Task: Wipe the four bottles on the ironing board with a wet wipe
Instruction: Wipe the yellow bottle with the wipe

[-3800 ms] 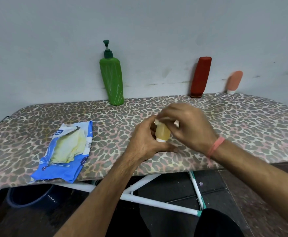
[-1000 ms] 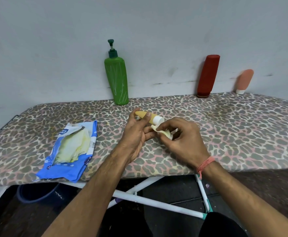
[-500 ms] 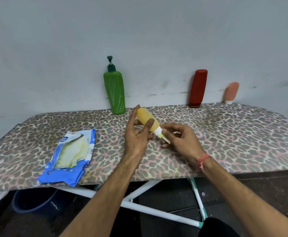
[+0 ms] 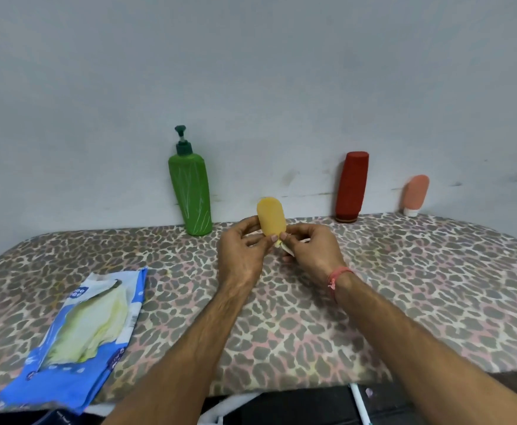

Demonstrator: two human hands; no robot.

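A small yellow bottle (image 4: pixel 271 216) stands cap-down between my two hands above the middle of the ironing board (image 4: pixel 419 277). My left hand (image 4: pixel 242 253) grips its lower left side. My right hand (image 4: pixel 311 251) pinches a crumpled wet wipe (image 4: pixel 283 246) against the bottle's cap end. A tall green pump bottle (image 4: pixel 191 191) stands at the wall behind my left hand. A dark red bottle (image 4: pixel 351 187) and a small peach bottle (image 4: pixel 415 194) stand cap-down against the wall to the right.
A blue wet-wipe pack (image 4: pixel 79 338), torn open with pale wipes showing, lies at the board's front left edge. A grey wall (image 4: pixel 251 72) runs right behind the board. White board legs (image 4: pixel 358 400) show below the front edge.
Both hands moved farther from me toward the wall. The yellow bottle went from lying tilted with its cap to the right to standing upright, cap down. The wipe stays at the cap.
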